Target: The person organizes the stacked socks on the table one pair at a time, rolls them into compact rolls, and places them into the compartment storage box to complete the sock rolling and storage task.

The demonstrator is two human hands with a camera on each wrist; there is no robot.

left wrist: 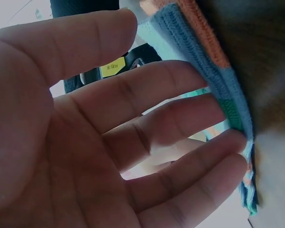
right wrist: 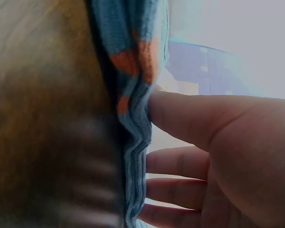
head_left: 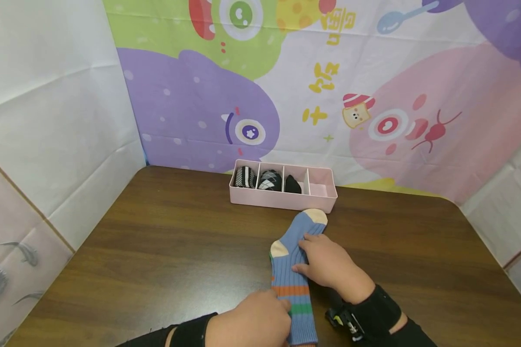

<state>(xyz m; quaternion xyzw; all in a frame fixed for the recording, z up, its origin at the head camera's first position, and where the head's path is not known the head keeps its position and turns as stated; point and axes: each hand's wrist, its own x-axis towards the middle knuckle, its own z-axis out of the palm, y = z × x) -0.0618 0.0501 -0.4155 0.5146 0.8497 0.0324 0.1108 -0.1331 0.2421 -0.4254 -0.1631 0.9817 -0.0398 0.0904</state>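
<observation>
A pair of blue ribbed socks (head_left: 290, 272) lies flat, one on the other, with cream toe and heel and orange and green stripes. My right hand (head_left: 332, 265) rests on the foot and ankle part, its fingers and thumb extended on the fabric. In the right wrist view the fingertips press the layered socks (right wrist: 137, 128) from above. My left hand (head_left: 253, 320) is at the cuff end. The left wrist view shows its extended fingers with their tips against the striped socks (left wrist: 232, 111) and the thumb held apart.
Just past the toes stands a pink divided box (head_left: 282, 199). It holds a striped rolled sock (head_left: 245, 177), an argyle rolled sock (head_left: 270, 180) and a black sock (head_left: 293, 185). The wooden table (head_left: 178, 241) ends at a cartoon-printed cloth (head_left: 312, 144) behind the box.
</observation>
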